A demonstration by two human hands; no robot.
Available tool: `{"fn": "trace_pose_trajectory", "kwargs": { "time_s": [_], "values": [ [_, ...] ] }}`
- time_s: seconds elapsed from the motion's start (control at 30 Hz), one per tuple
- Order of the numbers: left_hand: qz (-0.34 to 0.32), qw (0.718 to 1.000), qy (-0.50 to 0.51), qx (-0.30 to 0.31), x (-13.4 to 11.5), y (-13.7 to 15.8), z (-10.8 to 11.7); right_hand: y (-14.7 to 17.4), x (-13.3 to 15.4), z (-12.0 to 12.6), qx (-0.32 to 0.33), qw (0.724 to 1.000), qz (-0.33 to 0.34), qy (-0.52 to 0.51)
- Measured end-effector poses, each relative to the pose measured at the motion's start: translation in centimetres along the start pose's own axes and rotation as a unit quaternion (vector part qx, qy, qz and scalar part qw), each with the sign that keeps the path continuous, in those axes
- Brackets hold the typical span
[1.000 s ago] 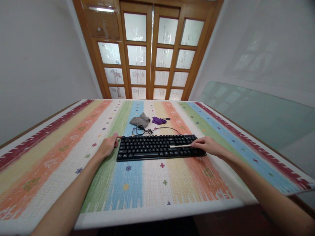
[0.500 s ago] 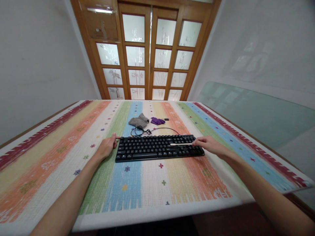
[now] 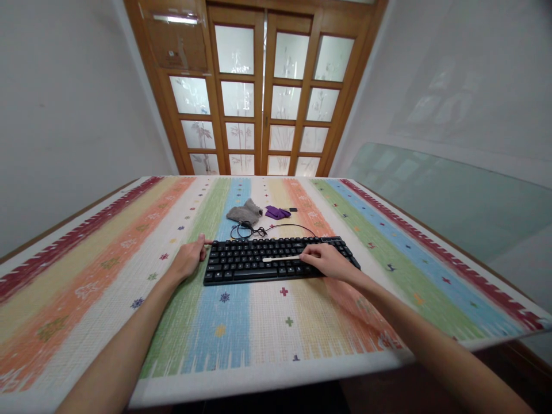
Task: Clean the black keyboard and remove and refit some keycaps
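Note:
A black computer keyboard (image 3: 248, 273) lies on the striped tablecloth in front of me. At its upper left corner, my left hand (image 3: 190, 257) has its fingers curled in and one finger laid against the keyboard's edge. My right hand (image 3: 325, 260) is over the right part of the keys, pinching a white cotton swab (image 3: 282, 259) between thumb and fingers. The swab points left, its tip over the middle keys; whether it touches them I cannot tell. Some keys on the right are hidden by my right hand.
Behind the keyboard are its coiled black cable (image 3: 248, 231), a grey cloth (image 3: 244, 213), a purple cloth (image 3: 277, 213) and a small black object (image 3: 293, 210). The table's near edge (image 3: 276, 374) runs in front of me. Wooden doors with glass panes (image 3: 280, 92) stand beyond.
My right hand has moved left across the keyboard with the cotton swab, whose tip went from the right side to the middle keys. My left hand has stayed at the left corner.

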State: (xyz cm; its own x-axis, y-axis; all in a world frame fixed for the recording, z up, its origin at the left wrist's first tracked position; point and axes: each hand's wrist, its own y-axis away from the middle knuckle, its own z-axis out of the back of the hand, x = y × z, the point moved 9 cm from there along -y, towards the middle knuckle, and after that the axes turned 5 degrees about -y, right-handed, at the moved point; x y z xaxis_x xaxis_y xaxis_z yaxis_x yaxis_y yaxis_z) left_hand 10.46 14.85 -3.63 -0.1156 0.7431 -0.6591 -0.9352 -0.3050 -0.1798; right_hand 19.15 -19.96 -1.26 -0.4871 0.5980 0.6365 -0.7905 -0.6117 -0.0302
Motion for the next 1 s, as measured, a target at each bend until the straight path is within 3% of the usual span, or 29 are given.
{"fn": "trace_pose_trajectory", "kwargs": {
  "time_s": [0.1,0.23,0.7,1.0],
  "values": [
    [0.004,1.0,-0.006,0.003,0.1,-0.1,0.0,-0.2,1.0,-0.2,-0.003,1.0,0.01,0.022],
    [0.006,1.0,-0.012,0.003,0.3,-0.1,-0.1,0.0,0.2,0.7,0.0,0.999,0.007,0.043],
    [-0.003,1.0,-0.027,0.005,0.0,-0.2,-0.1,3.5,-8.2,7.1,-0.032,0.997,-0.068,0.033],
    [0.0,1.0,-0.03,0.002,0.1,0.0,0.0,3.3,-7.9,6.5,-0.051,0.995,-0.086,-0.006]
  ]
}}
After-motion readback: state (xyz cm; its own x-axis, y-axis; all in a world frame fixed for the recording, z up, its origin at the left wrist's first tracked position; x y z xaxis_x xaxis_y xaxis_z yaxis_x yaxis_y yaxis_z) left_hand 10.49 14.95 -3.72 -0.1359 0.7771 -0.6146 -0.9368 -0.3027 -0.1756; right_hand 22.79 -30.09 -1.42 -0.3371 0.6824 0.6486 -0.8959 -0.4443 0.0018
